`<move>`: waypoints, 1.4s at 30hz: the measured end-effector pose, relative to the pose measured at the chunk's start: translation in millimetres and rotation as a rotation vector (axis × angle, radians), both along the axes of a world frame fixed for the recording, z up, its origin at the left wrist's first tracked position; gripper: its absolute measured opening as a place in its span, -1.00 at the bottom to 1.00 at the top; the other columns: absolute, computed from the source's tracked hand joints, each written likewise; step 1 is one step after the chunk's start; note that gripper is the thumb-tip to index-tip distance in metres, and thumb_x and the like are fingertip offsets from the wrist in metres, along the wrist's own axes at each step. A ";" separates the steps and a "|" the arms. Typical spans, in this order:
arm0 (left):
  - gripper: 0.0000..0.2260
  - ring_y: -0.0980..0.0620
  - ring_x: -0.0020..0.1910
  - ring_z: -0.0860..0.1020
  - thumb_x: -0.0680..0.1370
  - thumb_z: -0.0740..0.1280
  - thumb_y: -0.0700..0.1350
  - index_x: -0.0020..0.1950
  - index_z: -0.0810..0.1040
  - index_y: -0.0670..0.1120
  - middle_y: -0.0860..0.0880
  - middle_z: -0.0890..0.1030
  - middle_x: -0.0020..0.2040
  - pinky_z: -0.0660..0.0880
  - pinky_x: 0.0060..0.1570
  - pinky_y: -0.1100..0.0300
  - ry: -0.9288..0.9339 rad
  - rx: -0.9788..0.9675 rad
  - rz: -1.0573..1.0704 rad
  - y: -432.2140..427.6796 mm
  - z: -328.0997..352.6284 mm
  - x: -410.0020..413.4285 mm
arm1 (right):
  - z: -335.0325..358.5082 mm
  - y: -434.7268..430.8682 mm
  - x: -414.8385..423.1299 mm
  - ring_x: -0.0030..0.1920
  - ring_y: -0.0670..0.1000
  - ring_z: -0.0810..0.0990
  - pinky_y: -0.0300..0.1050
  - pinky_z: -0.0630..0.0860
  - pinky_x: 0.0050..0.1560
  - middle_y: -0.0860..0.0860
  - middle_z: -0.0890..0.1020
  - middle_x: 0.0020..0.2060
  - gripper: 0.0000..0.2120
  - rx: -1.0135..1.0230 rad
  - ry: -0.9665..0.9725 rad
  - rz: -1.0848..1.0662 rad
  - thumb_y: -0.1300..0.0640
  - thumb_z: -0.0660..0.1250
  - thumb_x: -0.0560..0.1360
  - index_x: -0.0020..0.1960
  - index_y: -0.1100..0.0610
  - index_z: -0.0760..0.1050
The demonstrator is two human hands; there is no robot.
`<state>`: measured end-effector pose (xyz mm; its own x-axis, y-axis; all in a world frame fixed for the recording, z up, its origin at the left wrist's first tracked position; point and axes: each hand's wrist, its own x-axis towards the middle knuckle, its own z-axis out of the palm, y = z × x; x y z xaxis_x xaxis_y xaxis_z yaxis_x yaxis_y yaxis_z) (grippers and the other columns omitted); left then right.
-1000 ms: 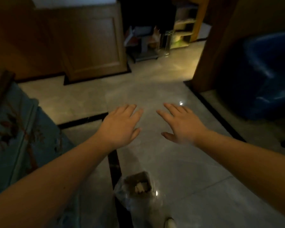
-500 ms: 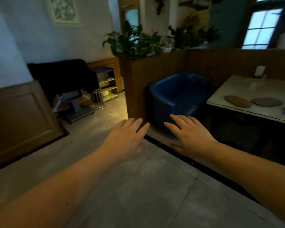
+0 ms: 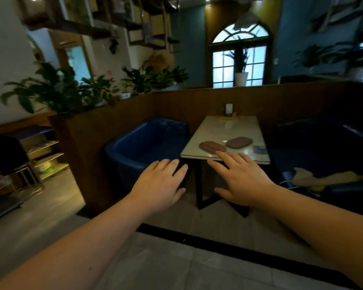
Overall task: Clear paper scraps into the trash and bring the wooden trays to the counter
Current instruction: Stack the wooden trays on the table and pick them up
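hands were held out flat and empty, palms down and fingers spread: the left hand was raised in front of the blue armchair, the right hand in front of the near edge of the worktop. nothing was gripped by either. both were well short of the booth, with open floor between the person and the worktop's dark legs.

two wooden trays were seen lying flat on the pale worktop, near its front edge and just beside each other without clear contact: the left tray nearer, the right tray a little further back. a small bluish item, too blurred to be named, lay close to the right-hand corner. no paper scraps could be made out on the worktop, so the step in hand was judged to be the approach for collecting the trays.

to do it well, the booth should be entered squarely between the armchair and the dark seat opposite. each tray would best be taken by its long edge, fingers slipped under and thumb on top, or one stacked on the other so both can be carried level. the bluish item should be left undisturbed.
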<state>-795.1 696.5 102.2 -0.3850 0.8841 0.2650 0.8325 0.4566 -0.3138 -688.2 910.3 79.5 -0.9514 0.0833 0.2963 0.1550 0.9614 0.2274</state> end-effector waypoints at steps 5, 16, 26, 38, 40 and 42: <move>-0.44 -0.08 0.46 0.22 0.57 0.13 0.15 0.51 0.10 -0.01 -0.09 0.24 0.51 0.22 0.43 -0.03 0.001 0.024 -0.061 76.5 0.8 -30.9 | 1.5 64.1 -18.3 0.52 0.16 0.14 0.17 0.16 0.46 0.11 0.13 0.55 -0.24 -0.032 0.018 -0.073 -0.35 0.15 0.45 0.53 -0.09 -0.02; -0.47 -0.04 0.42 0.30 0.55 0.16 0.17 0.47 0.20 0.01 -0.07 0.33 0.46 0.29 0.36 0.03 -0.004 0.052 -0.144 185.7 -19.2 -178.5 | -16.3 158.6 -135.7 0.50 0.14 0.19 0.13 0.19 0.44 0.09 0.21 0.53 -0.27 -0.001 0.013 -0.157 -0.33 0.20 0.44 0.50 -0.09 0.07; -0.45 -0.06 0.43 0.28 0.55 0.14 0.19 0.48 0.16 0.02 -0.08 0.29 0.49 0.27 0.37 0.02 -0.067 0.046 -0.210 288.4 -28.8 -334.6 | -12.6 249.3 -275.7 0.50 0.16 0.21 0.18 0.19 0.45 0.11 0.22 0.52 -0.31 0.005 -0.041 -0.243 -0.27 0.23 0.46 0.48 -0.05 0.12; -0.46 -0.06 0.40 0.32 0.54 0.17 0.18 0.47 0.20 0.01 -0.07 0.34 0.45 0.30 0.35 0.02 -0.167 0.010 -0.254 458.5 -78.4 -441.0 | -63.8 423.1 -363.4 0.50 0.14 0.19 0.11 0.27 0.42 0.08 0.16 0.54 -0.31 -0.145 -0.111 -0.384 -0.27 0.21 0.48 0.50 -0.07 0.08; -0.45 -0.06 0.41 0.29 0.54 0.15 0.19 0.47 0.18 0.01 -0.07 0.31 0.46 0.28 0.36 0.02 -0.182 -0.006 -0.241 497.3 -86.4 -461.6 | -73.6 461.9 -380.6 0.46 0.13 0.25 0.10 0.33 0.39 0.08 0.20 0.52 -0.33 -0.164 -0.102 -0.380 -0.27 0.21 0.47 0.48 -0.06 0.11; -0.46 -0.05 0.41 0.29 0.54 0.14 0.19 0.47 0.17 0.02 -0.06 0.31 0.46 0.30 0.34 0.03 -0.182 -0.002 -0.215 533.0 -93.6 -481.8 | -81.7 501.8 -398.3 0.42 0.12 0.30 0.09 0.39 0.33 0.07 0.24 0.49 -0.37 -0.169 -0.110 -0.352 -0.26 0.20 0.47 0.45 -0.04 0.16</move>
